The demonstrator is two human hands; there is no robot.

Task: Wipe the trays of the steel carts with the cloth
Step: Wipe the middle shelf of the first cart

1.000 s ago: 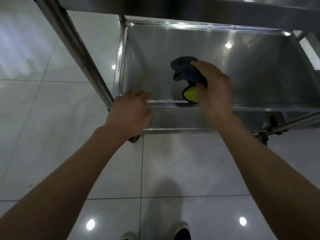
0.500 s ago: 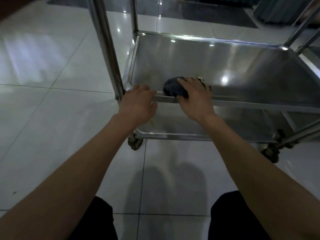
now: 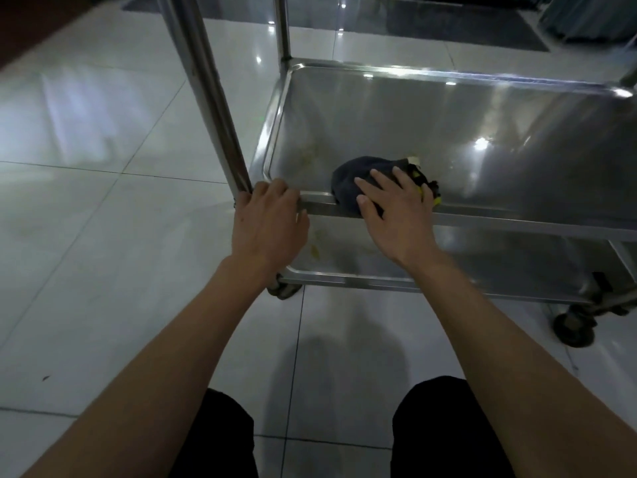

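dark cloth [image 3: 355,181] half hidden under right hand [image 3: 396,215], tray [image 3: 482,132] cut off right

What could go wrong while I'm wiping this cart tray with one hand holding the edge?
The cart stands on wheels; pushing the cloth hard might roll it despite your left hand gripping the tray corner.

The yellowish stains near the tray's left side lie outside the cloth's spot and could be missed.

Your right hand presses flat across the front rim, so the fingers may scrape that steel edge.
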